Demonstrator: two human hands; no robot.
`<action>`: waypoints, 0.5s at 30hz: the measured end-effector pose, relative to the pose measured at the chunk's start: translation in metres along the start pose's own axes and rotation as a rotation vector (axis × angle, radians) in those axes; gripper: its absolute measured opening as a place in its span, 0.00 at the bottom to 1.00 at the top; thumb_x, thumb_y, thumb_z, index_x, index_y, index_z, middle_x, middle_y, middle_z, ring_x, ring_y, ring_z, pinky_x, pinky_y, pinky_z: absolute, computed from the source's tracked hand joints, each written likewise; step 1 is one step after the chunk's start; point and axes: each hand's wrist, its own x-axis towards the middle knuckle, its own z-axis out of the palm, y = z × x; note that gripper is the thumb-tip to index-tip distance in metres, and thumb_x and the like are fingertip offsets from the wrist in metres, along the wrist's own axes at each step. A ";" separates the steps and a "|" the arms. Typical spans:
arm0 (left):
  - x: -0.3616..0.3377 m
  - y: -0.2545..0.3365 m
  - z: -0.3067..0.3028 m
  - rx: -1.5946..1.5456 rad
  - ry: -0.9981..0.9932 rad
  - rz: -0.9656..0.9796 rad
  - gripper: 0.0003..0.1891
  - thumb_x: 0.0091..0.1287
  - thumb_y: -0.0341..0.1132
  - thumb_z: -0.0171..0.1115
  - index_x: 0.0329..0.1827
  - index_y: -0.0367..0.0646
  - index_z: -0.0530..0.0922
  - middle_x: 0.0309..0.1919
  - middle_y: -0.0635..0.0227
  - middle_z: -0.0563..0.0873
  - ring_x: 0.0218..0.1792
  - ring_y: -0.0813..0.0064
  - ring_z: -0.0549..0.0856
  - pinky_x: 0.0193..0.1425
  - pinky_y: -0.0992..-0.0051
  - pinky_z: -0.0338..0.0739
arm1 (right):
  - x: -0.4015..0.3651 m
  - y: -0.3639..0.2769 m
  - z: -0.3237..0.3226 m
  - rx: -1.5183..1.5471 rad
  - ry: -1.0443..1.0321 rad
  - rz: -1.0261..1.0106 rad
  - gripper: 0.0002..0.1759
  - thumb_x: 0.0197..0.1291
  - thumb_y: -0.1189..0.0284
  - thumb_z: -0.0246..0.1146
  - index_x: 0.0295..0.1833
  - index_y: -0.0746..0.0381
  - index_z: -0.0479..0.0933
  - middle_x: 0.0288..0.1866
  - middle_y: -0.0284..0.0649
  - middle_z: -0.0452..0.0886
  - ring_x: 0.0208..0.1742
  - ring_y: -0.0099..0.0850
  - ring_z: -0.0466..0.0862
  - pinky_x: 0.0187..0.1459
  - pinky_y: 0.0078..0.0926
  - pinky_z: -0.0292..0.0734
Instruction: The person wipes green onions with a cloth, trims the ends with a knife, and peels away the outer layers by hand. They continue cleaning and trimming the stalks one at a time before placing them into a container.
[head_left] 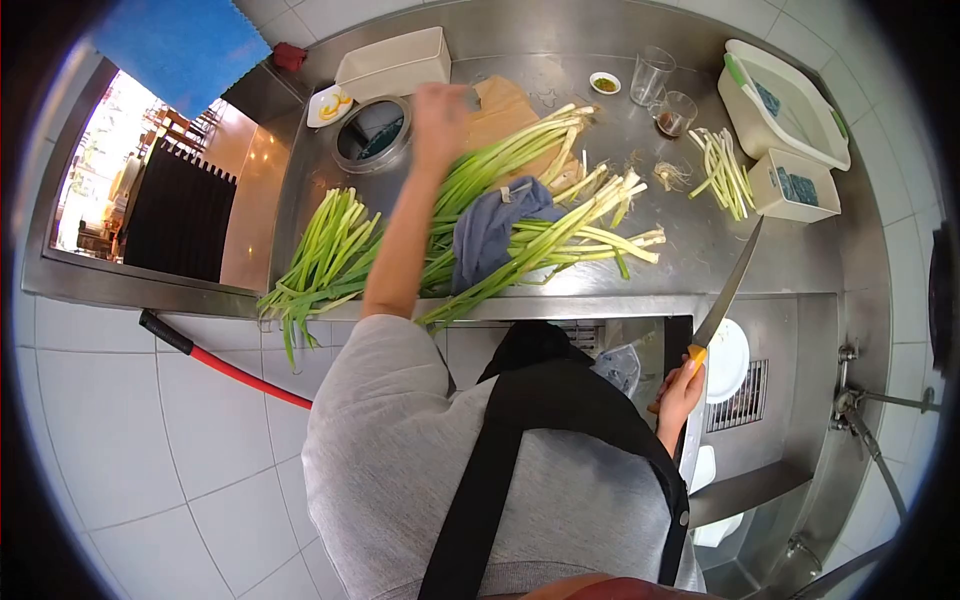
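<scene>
My right hand (682, 395) is closed round the yellow handle of a long kitchen knife (730, 285), its blade pointing up and away over the counter edge. My left hand (440, 112) reaches across the steel counter and is smeared by motion, so its fingers cannot be read. It is nearest to a brown sheet (505, 105), perhaps paper or board, and the round metal-rimmed opening (373, 134). Below and right of that hand lie long green onions (480, 190) in a loose heap. A blue-grey cloth (495, 230) lies among their stalks.
Trimmed white stalks (722, 172) and a clump of roots (668, 177) lie to the right. Farther back stand glasses (652, 75), a small bowl (604, 83), a white tub (785, 110) and a beige bin (400, 62). A sink (800, 400) holds a white plate (727, 360).
</scene>
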 end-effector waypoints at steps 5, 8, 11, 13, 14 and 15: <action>-0.020 -0.107 -0.029 0.627 -0.349 -0.670 0.23 0.54 0.39 0.67 0.53 0.43 0.78 0.55 0.45 0.73 0.55 0.44 0.72 0.57 0.56 0.71 | 0.005 -0.009 0.008 -0.026 -0.002 0.023 0.18 0.72 0.58 0.48 0.50 0.62 0.71 0.18 0.28 0.65 0.12 0.15 0.63 0.13 0.16 0.56; -0.034 -0.094 0.018 0.372 -0.363 -0.259 0.21 0.54 0.39 0.67 0.51 0.45 0.79 0.51 0.50 0.78 0.55 0.51 0.75 0.57 0.56 0.71 | 0.011 -0.002 0.015 -0.054 -0.039 -0.029 0.18 0.71 0.57 0.48 0.47 0.62 0.71 0.17 0.28 0.65 0.12 0.15 0.63 0.13 0.16 0.57; -0.044 -0.028 0.085 0.128 -0.598 -0.106 0.20 0.54 0.40 0.67 0.50 0.45 0.80 0.48 0.55 0.80 0.51 0.57 0.78 0.56 0.57 0.71 | 0.010 -0.006 0.024 -0.098 -0.056 -0.046 0.18 0.71 0.57 0.48 0.49 0.62 0.72 0.18 0.28 0.66 0.14 0.15 0.65 0.14 0.15 0.59; -0.050 0.015 0.116 0.066 -0.700 -0.130 0.19 0.55 0.39 0.67 0.50 0.44 0.80 0.48 0.54 0.80 0.51 0.55 0.79 0.56 0.58 0.73 | 0.007 -0.012 0.027 -0.136 -0.082 -0.057 0.16 0.71 0.59 0.49 0.48 0.61 0.71 0.18 0.28 0.67 0.14 0.16 0.65 0.14 0.15 0.59; -0.048 0.025 0.127 0.051 -0.697 -0.117 0.19 0.55 0.39 0.67 0.50 0.44 0.80 0.48 0.54 0.80 0.51 0.55 0.79 0.56 0.58 0.73 | 0.006 -0.013 0.028 -0.140 -0.080 -0.108 0.14 0.71 0.60 0.49 0.47 0.60 0.71 0.18 0.28 0.67 0.14 0.16 0.66 0.14 0.16 0.60; -0.052 0.029 0.142 0.112 -0.721 -0.152 0.17 0.57 0.38 0.65 0.48 0.43 0.80 0.49 0.55 0.79 0.51 0.55 0.78 0.55 0.58 0.73 | 0.003 -0.013 0.028 -0.154 -0.082 -0.144 0.13 0.72 0.62 0.49 0.46 0.60 0.70 0.19 0.29 0.68 0.15 0.16 0.66 0.15 0.16 0.60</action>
